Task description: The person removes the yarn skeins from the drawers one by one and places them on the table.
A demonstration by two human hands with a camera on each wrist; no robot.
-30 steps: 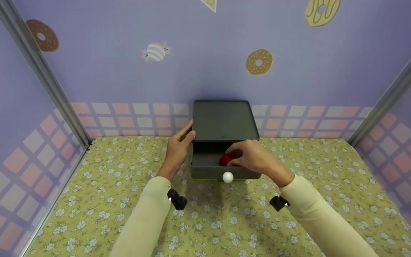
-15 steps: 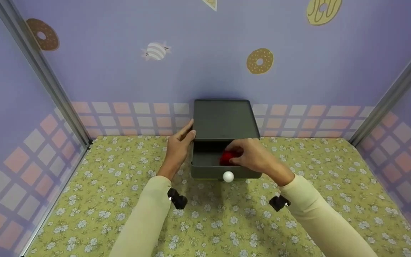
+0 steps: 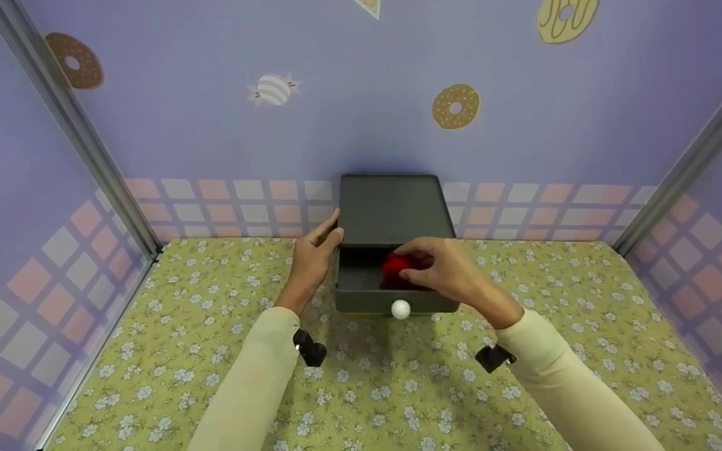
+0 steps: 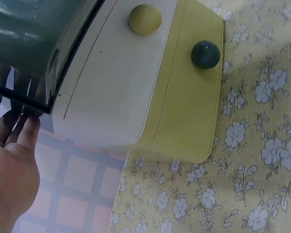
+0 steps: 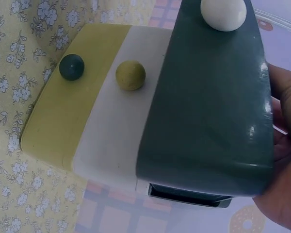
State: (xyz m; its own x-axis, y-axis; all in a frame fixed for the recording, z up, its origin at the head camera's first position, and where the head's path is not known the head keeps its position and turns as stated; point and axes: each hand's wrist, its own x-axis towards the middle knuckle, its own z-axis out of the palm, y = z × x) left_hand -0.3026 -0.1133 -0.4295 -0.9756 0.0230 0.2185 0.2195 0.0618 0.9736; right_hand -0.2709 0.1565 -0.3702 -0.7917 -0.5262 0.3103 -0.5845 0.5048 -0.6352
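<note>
A small drawer unit (image 3: 395,210) stands against the back wall, its dark green top drawer (image 5: 208,107) pulled out towards me. My right hand (image 3: 445,266) reaches over the drawer's right side and pinches a red, fuzzy-looking thing (image 3: 395,266) between thumb and fingers, above the drawer's floor. The hand covers part of it, and the drawer front hides it in the right wrist view. My left hand (image 3: 312,266) rests with fairly straight fingers against the unit's left side, near the top. A white knob (image 3: 400,309) sits on the open drawer's front.
Below are a closed white drawer (image 4: 106,73) with a yellow knob (image 4: 145,19) and a closed yellow drawer (image 4: 184,97) with a dark green knob (image 4: 205,54). A flowered cloth (image 3: 361,394) covers the table. Patterned walls rise behind and on both sides.
My right hand has lifted slightly with the red thing, which now sits a little farther back from the drawer's front wall. The left hand and the drawer have stayed in place.
</note>
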